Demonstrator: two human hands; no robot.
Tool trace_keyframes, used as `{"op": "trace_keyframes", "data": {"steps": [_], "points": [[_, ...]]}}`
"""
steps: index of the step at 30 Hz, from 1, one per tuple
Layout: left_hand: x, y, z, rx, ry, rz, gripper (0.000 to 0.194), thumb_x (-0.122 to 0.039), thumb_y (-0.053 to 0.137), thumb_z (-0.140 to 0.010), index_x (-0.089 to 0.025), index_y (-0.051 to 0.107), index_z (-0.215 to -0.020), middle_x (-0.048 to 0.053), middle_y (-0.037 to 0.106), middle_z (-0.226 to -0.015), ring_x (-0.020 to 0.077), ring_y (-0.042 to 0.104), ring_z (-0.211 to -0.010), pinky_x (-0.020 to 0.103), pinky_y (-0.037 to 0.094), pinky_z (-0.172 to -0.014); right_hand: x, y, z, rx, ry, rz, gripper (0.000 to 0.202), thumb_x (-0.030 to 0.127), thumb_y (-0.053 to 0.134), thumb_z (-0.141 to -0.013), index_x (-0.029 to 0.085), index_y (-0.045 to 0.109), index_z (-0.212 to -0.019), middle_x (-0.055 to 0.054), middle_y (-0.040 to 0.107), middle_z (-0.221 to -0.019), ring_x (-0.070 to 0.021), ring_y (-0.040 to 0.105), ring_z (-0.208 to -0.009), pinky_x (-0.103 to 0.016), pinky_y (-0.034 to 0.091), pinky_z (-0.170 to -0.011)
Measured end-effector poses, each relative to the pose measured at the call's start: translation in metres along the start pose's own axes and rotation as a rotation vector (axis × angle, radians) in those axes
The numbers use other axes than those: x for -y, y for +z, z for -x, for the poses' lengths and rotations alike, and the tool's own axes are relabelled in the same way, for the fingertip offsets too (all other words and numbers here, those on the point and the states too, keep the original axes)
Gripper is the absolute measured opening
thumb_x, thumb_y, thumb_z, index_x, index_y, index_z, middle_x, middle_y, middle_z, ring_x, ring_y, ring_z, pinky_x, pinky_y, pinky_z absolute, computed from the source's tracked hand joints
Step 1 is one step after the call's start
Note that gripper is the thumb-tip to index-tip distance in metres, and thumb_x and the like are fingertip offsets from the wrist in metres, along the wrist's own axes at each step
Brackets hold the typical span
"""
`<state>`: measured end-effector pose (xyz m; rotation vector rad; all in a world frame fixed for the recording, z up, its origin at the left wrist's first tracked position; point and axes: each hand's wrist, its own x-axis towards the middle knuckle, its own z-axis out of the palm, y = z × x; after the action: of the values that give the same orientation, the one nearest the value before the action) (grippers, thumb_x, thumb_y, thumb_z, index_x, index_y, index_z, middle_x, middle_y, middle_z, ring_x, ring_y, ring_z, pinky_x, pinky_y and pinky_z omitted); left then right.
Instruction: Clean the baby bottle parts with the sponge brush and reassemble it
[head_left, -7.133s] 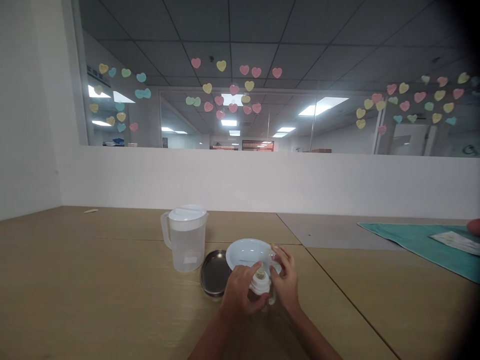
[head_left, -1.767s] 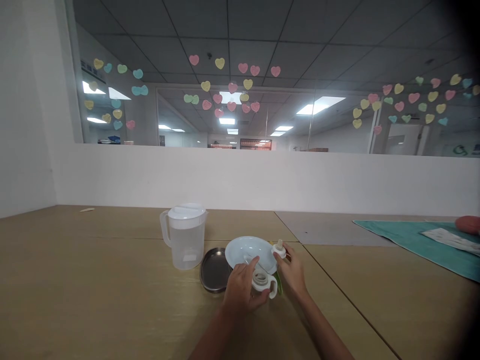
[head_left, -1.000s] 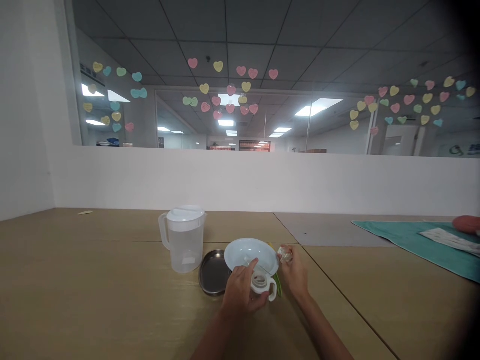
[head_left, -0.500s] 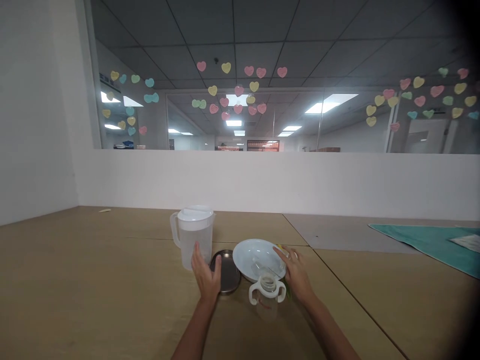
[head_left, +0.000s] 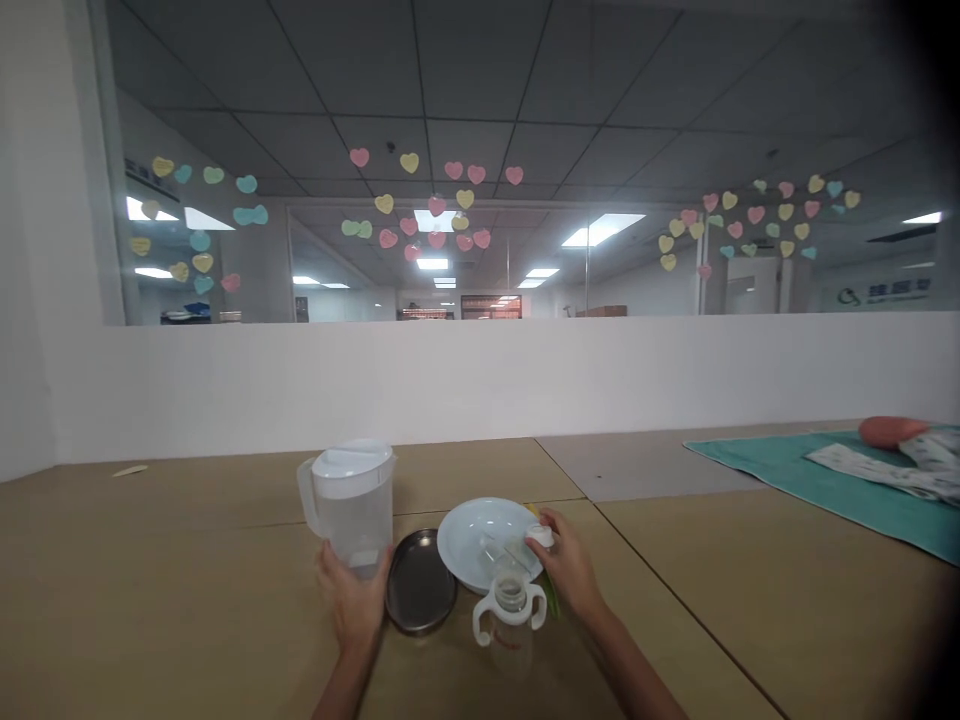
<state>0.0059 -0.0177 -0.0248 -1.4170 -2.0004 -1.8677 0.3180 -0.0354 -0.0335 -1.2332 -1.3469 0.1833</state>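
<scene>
My left hand is wrapped round the lower part of a translucent pitcher with a white lid, its handle on the left. My right hand pinches a small white cap over the right rim of a white bowl. Clear pieces, hard to make out, lie in the bowl. In front of it stands an open clear bottle with white handles on both sides. A dark metal tray lies between the pitcher and the bowl.
On the right, a teal cloth carries a patterned white cloth and a reddish object. A thin pale piece lies at the back left. Something green and yellow shows beside the bowl. A white wall borders the table's back.
The view has turned to the right. My left hand has moved from beside the pitcher onto its lower body. My right hand now holds the white cap.
</scene>
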Motion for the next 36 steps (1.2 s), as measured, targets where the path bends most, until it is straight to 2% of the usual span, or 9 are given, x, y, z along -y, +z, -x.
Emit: {"op": "trace_keyframes", "data": {"steps": [4, 7, 11, 15, 19, 24, 27, 30, 36], "points": [[0.001, 0.0, -0.012, -0.003, 0.017, -0.047, 0.104, -0.064, 0.061, -0.066, -0.016, 0.01, -0.143, 0.021, 0.034, -0.139, 0.0387, 0.037, -0.128, 0.052, 0.039, -0.099, 0.004, -0.002, 0.001, 0.105, -0.06, -0.029, 0.023, 0.033, 0.058, -0.072, 0.021, 0.063, -0.091, -0.007, 0.066, -0.104, -0.0238, 0.059, -0.102, -0.039, 0.043, -0.093], [0.007, 0.004, -0.022, 0.005, -0.01, -0.027, 0.111, -0.064, 0.065, -0.061, -0.017, 0.007, -0.143, 0.022, 0.035, -0.139, 0.0419, 0.039, -0.125, 0.055, 0.041, -0.096, 0.007, -0.003, 0.003, 0.18, -0.075, -0.06, 0.016, 0.029, 0.055, -0.074, 0.021, 0.063, -0.085, -0.007, 0.065, -0.109, -0.0236, 0.057, -0.106, -0.041, 0.041, -0.096], [0.013, 0.007, -0.026, 0.07, -0.101, 0.003, 0.108, -0.066, 0.063, -0.062, -0.02, 0.008, -0.142, 0.022, 0.042, -0.134, 0.0446, 0.048, -0.116, 0.057, 0.046, -0.085, 0.005, -0.001, 0.005, 0.257, -0.089, -0.064, 0.015, 0.028, 0.052, -0.076, 0.021, 0.064, -0.083, -0.008, 0.062, -0.115, -0.0238, 0.054, -0.111, -0.044, 0.037, -0.099], [0.014, 0.004, -0.023, 0.046, -0.049, -0.024, 0.105, -0.063, 0.064, -0.063, -0.016, 0.013, -0.142, 0.025, 0.043, -0.133, 0.0479, 0.045, -0.117, 0.06, 0.046, -0.083, 0.0, 0.001, 0.008, 0.288, -0.098, -0.057, 0.021, 0.033, 0.05, -0.079, 0.021, 0.067, -0.08, -0.008, 0.063, -0.115, -0.025, 0.05, -0.117, -0.047, 0.034, -0.101], [0.016, 0.0, -0.019, 0.019, -0.015, -0.026, 0.099, -0.06, 0.063, -0.067, -0.015, 0.017, -0.141, 0.024, 0.043, -0.132, 0.0468, 0.045, -0.118, 0.06, 0.046, -0.086, 0.003, -0.001, 0.011, 0.228, -0.093, -0.046, 0.03, 0.042, 0.047, -0.084, 0.022, 0.069, -0.083, -0.009, 0.059, -0.121, -0.0238, 0.05, -0.116, -0.045, 0.034, -0.101], [0.016, -0.006, -0.018, -0.086, 0.158, -0.019, 0.095, -0.057, 0.06, -0.073, -0.019, 0.009, -0.144, 0.018, 0.033, -0.143, 0.0398, 0.036, -0.127, 0.055, 0.039, -0.1, 0.014, -0.004, 0.015, 0.193, -0.191, 0.002, 0.033, 0.044, 0.049, -0.085, 0.021, 0.068, -0.072, -0.009, 0.061, -0.113, -0.0237, 0.052, -0.11, -0.041, 0.038, -0.097], [0.013, -0.009, -0.018, -0.107, 0.272, -0.052, 0.094, -0.058, 0.056, -0.076, -0.014, 0.009, -0.145, 0.019, 0.027, -0.145, 0.0372, 0.032, -0.131, 0.05, 0.035, -0.105, 0.017, -0.005, 0.015, 0.223, -0.228, 0.032, 0.036, 0.045, 0.048, -0.085, 0.021, 0.069, -0.068, -0.009, 0.062, -0.109, -0.0238, 0.053, -0.107, -0.04, 0.039, -0.094], [0.011, -0.01, -0.017, -0.101, 0.419, -0.092, 0.088, -0.056, 0.05, -0.08, -0.009, 0.013, -0.144, 0.022, 0.026, -0.145, 0.0373, 0.025, -0.135, 0.053, 0.028, -0.108, 0.018, -0.005, 0.016, 0.23, -0.228, 0.049, 0.039, 0.046, 0.045, -0.086, 0.021, 0.068, -0.067, -0.009, 0.061, -0.11, -0.024, 0.052, -0.107, -0.04, 0.039, -0.094], [0.014, -0.006, -0.01, -0.009, 0.607, -0.175, 0.068, -0.046, 0.041, -0.088, -0.015, 0.018, -0.144, 0.02, 0.025, -0.148, 0.0369, 0.014, -0.139, 0.061, 0.019, -0.108, 0.017, -0.005, 0.017, 0.217, -0.224, 0.021, 0.033, 0.043, 0.05, -0.083, 0.021, 0.066, -0.065, -0.008, 0.061, -0.11, -0.0242, 0.052, -0.107, -0.04, 0.039, -0.093]]}}
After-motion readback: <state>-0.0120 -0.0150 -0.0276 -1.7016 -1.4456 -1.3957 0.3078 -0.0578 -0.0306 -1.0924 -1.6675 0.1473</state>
